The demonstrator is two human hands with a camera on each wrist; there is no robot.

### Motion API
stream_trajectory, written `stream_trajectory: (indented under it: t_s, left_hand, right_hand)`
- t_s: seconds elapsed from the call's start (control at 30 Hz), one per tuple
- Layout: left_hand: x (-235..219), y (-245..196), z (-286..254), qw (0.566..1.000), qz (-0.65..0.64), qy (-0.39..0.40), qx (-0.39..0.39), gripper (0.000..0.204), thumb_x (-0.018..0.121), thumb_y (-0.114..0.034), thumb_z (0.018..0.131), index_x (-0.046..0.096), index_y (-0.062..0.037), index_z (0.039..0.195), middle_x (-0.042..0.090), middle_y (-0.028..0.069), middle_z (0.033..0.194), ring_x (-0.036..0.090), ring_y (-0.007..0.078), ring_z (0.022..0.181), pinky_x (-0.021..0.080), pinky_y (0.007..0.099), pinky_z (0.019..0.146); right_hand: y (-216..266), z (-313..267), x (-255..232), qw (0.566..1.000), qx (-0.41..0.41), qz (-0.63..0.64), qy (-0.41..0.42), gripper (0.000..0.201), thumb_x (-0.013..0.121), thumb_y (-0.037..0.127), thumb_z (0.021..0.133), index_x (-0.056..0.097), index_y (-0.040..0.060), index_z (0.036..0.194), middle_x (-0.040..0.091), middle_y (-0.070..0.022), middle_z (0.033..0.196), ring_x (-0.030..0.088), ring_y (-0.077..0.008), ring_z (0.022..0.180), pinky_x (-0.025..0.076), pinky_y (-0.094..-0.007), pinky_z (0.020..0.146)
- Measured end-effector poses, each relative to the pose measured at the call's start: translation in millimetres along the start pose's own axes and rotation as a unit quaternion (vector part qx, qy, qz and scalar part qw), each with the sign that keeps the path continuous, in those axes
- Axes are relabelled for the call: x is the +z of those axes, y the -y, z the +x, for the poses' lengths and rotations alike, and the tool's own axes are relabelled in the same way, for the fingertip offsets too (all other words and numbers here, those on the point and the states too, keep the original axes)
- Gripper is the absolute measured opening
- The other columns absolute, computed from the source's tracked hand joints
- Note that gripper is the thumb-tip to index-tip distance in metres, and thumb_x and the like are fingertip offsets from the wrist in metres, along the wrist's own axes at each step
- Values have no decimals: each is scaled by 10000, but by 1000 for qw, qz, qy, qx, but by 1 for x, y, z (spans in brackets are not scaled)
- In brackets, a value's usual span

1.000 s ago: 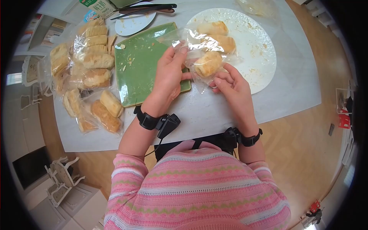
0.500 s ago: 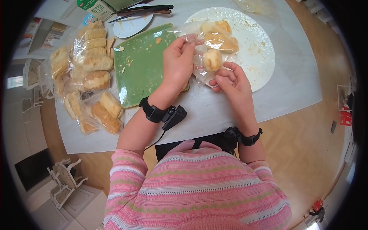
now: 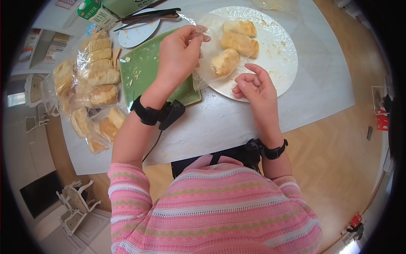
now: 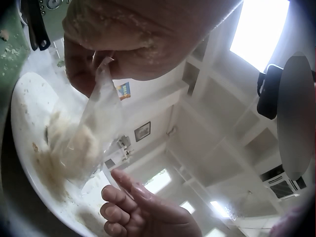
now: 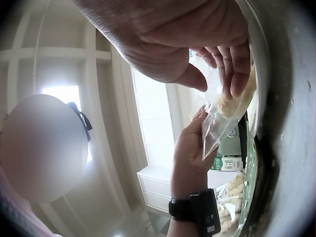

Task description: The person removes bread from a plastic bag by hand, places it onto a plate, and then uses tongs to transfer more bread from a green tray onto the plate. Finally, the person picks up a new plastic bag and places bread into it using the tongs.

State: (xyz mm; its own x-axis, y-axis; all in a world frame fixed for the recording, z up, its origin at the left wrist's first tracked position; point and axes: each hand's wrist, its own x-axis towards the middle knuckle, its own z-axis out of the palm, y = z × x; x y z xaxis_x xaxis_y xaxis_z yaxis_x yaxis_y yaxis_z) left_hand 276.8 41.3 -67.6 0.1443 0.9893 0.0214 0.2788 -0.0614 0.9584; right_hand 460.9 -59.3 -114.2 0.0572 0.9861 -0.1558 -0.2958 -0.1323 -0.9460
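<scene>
My left hand point(image 3: 179, 53) pinches the edge of a clear plastic bag point(image 3: 206, 63) above the green tray point(image 3: 146, 63). Three bread rolls lie in a row over the white plate: the nearest roll point(image 3: 225, 62), a middle roll point(image 3: 240, 44) and a far one point(image 3: 247, 28). Plastic surrounds the nearest; how far it covers the others is unclear. My right hand point(image 3: 260, 91) is just right of the bag, fingers loosely bent and thumb apart from them in the right wrist view, holding nothing. In the left wrist view the bag point(image 4: 96, 113) hangs from my left fingers.
Bagged bread pieces point(image 3: 101, 76) lie left of the green tray. Behind it are a small plate point(image 3: 137, 36) with dark tongs point(image 3: 148, 16), and a milk carton point(image 3: 97, 13). The large white plate point(image 3: 279, 63) holds crumbs. Another plastic bag point(image 3: 275, 5) lies at the far edge.
My left hand has moved left and away from my body, drawing the bag edge with it. My right fingers have come off the bag. The nearest roll now lies slightly further left.
</scene>
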Motion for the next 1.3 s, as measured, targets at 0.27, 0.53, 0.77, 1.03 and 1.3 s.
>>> stream_trajectory:
  t_s: [0.27,0.53,0.77,1.03,1.3]
  left_hand:
    - [-29,-27,3,998,50,2,26,237,550,-97,927,644,-16,1129,708,59,943,543,47,584,454,196,475]
    - [-47,-8,-2,998,51,-31,-9,339,572,-185,948,540,-33,1250,681,81,956,653,116,691,496,222,521]
    - [-39,7,-20,998,31,-17,-61,419,674,-243,894,529,-12,1211,671,101,981,679,166,761,540,266,593]
    - [-39,22,-19,978,-32,152,-143,139,666,-71,865,537,-39,905,669,138,1057,692,194,914,560,271,692]
    - [-3,33,-10,979,-49,174,-99,107,593,25,864,500,-24,841,640,199,1153,691,220,952,548,260,721]
  right_hand:
    - [1,0,-4,1000,-1,-13,5,431,598,64,916,437,-40,1302,598,-68,986,630,-119,827,531,-240,730]
    - [-2,1,-2,999,0,-18,34,443,599,51,904,458,-47,1313,600,-65,1000,629,-108,841,531,-232,741]
    - [-4,2,-1,998,-2,-34,48,443,612,53,893,481,-48,1304,601,-66,1018,626,-102,851,524,-224,754]
    - [-7,2,-1,998,-2,-38,50,436,614,49,892,488,-57,1297,600,-72,1026,622,-99,860,520,-225,773]
    - [-6,0,-3,998,-4,-36,41,414,602,44,907,487,-63,1291,596,-74,1038,625,-99,874,530,-228,779]
